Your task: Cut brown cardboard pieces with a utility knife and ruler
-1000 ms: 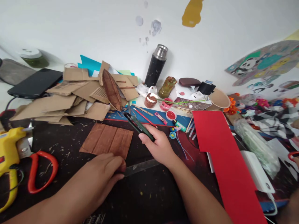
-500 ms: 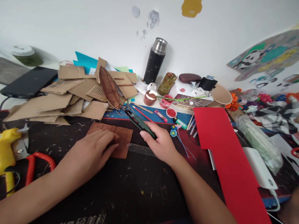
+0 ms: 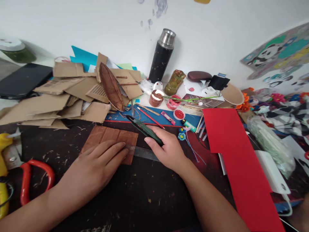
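My left hand (image 3: 101, 164) lies palm down, fingers stretched out, on a brown-painted piece of cardboard (image 3: 96, 135). Its fingertips press on a clear ruler (image 3: 146, 153) that crosses the cardboard and sticks out to the right over the dark mat. In my right hand (image 3: 169, 146) is a dark green utility knife (image 3: 145, 129), pointing up and left above the cardboard's right edge. Whether its blade is out I cannot tell. Behind the cardboard, a brown boat-shaped piece (image 3: 111, 86) leans on a pile of cardboard scraps (image 3: 48, 104).
Red-handled scissors or pliers (image 3: 24, 183) and a yellow glue gun (image 3: 3, 154) lie at the left. Red card (image 3: 231, 145) and a white power bank (image 3: 272, 174) are on the right. At the back stand a black thermos (image 3: 161, 56) and an open brown paint pot (image 3: 155, 98).
My left hand has flattened and moved down on the cardboard, uncovering more of its left part. The knife stays in my right hand, tilted slightly lower. The view has shifted a little.
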`<state>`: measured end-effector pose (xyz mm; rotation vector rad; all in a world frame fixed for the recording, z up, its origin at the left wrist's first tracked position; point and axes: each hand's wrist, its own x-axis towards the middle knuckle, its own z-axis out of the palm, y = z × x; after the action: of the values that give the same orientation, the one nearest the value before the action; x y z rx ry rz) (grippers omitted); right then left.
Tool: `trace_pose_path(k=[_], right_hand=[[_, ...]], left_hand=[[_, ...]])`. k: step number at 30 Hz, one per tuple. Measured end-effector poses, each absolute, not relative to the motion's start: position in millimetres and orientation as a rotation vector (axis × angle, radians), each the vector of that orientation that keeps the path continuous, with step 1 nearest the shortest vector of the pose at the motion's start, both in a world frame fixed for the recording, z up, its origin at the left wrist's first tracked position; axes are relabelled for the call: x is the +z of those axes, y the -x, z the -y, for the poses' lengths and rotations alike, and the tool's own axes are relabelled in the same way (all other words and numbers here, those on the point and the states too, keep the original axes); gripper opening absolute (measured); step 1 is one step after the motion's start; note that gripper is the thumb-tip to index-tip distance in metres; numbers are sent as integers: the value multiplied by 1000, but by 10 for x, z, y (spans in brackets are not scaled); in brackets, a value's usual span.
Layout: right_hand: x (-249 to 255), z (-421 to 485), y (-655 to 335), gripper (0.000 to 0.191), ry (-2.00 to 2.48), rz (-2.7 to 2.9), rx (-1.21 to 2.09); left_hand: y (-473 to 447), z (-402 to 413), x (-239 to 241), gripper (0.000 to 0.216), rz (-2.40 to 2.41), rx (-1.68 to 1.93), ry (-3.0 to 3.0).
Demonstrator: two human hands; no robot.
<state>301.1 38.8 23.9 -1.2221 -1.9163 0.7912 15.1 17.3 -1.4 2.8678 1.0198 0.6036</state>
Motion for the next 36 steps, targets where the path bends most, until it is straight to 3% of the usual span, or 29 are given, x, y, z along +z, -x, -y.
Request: trace_pose_path(k=[5,14,36], right_hand=[[274,-369,-3026,36,1274,1974,736],[226,-315,-2993,64,1402,2348,582],[389,-334,-3017,44,1590,2492,707]], left_hand=[[-201,-242,67,33,-1059,604,-2952],[-197,-220,87,32,-1079,669,-2988],[-142,-132,31,47,-947,518,-3182]])
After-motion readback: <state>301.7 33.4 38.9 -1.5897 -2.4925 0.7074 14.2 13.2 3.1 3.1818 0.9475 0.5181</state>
